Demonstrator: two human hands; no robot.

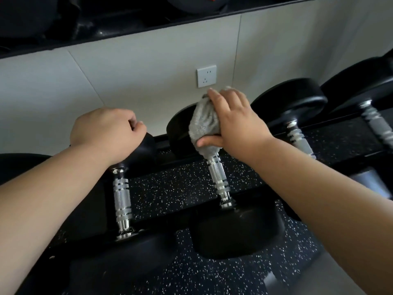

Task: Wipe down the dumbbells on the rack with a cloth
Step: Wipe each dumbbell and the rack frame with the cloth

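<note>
Directly below the single white wall socket [206,76], the right hand [236,122] presses one grey cloth [204,122] against the far black head of the middle dumbbell [219,177]. Its fingers are spread over the top of the cloth and its thumb is tucked beneath, so the bunched cloth is held between them. The cloth's lower end drapes onto the top of that dumbbell's chrome handle.

Down and to the left of the socket, the left hand [106,133] sits on the far head of the left dumbbell [122,201], with its fingers curled over the top of the head.

Four chrome handles can be counted on the rack [161,139]: these two, a third dumbbell [297,135] to the lower right of the socket, and a fourth dumbbell [376,122] further right at the frame's edge, blurred. All lie across the rack's black rails, with the speckled floor [170,188] showing between them.

Above and left of the socket runs one dark upper shelf [106,24]; what it carries is too dim to make out.
</note>
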